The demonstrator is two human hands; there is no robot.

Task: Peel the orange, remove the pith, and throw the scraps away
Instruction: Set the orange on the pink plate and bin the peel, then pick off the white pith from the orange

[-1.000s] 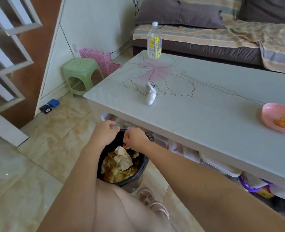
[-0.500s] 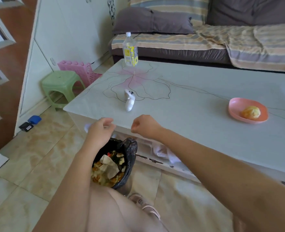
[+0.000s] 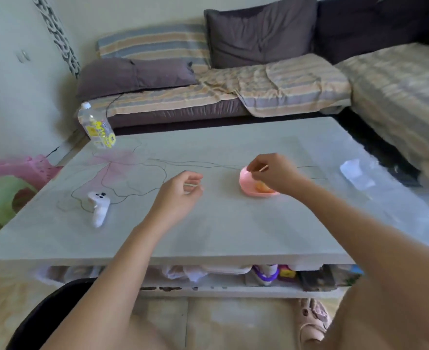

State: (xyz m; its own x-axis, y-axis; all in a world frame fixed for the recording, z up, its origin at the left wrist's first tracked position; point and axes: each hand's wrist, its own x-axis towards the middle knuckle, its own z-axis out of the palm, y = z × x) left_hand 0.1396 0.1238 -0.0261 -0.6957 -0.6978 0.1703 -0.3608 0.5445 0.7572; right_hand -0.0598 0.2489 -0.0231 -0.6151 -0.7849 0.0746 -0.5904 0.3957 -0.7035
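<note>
The orange sits in the pink plate on the counter. It looks soft and juicy, so hold its sides gently. The left hand and right hand each pinch a stick.

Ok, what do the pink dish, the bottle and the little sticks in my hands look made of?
Pink dish: probably plastic, smooth, even colour, soft sheen.
Bottle: clear thin plastic, see-through, with a yellow printed label and white cap.
Sticks, one pinched in the right hand, one in the left hand: likely wood or bamboo, pale tan, matte; too thin to be sure.
</note>
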